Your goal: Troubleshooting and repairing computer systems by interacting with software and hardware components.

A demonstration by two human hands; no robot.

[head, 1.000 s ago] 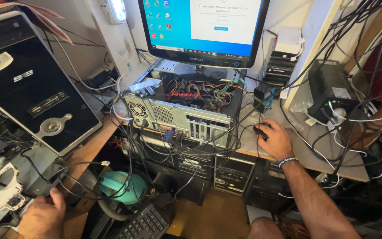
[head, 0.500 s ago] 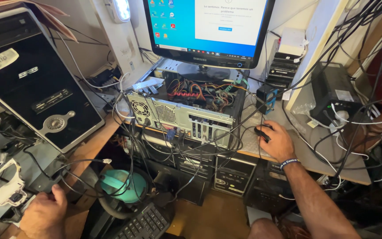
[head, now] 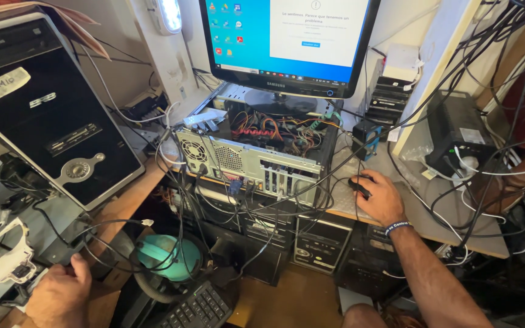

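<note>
Right hand (head: pixel 379 197) lay cupped over a black mouse (head: pixel 360 186) at four o'clock of the open computer case (head: pixel 256 152) (judged mid-click, needing steady pointing), while left hand (head: pixel 62 294) rested loosely curled at eight o'clock beside tangled cables (head: pixel 110 243).

Wooden desk (head: pixel 493 246): open computer case (head: pixel 256 152), mouse (head: pixel 360 185), monitor (head: pixel 287 42).

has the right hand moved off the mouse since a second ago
No. The right hand rests on the black mouse, at the same spot beside the open computer case on the desk as before; only the camera view shifted slightly.
</note>
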